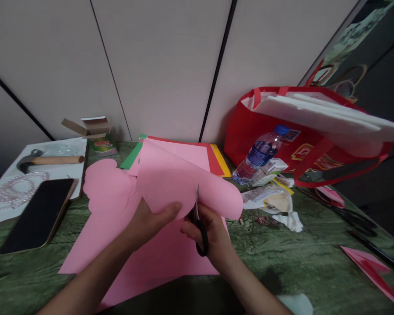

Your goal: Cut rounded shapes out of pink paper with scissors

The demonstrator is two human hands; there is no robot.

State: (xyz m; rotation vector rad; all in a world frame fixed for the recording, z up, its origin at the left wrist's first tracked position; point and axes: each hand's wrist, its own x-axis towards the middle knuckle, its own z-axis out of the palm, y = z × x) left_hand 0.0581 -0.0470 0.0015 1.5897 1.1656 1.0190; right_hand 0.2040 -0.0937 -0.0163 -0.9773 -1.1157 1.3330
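Observation:
My left hand [156,221] grips the lower edge of a curled pink paper sheet [170,175], thumb on top and the other fingers hidden beneath it. Black-handled scissors [202,238] sit in my right hand [213,236], with fingers wrapped around the handles. Their blades point up and lie at the sheet's edge, partly over the pink paper. To the left rests a pink paper cutout with a scalloped outline [101,186]. More flat pink paper [157,258] spreads under both hands.
A phone [39,216], a hammer [57,160] and an open small box [101,142] stand left. Coloured sheets [221,162] lie behind. At right are a tilted water bottle [259,153], a red bag [243,127], paper scraps [289,221] and another pair of scissors [357,221].

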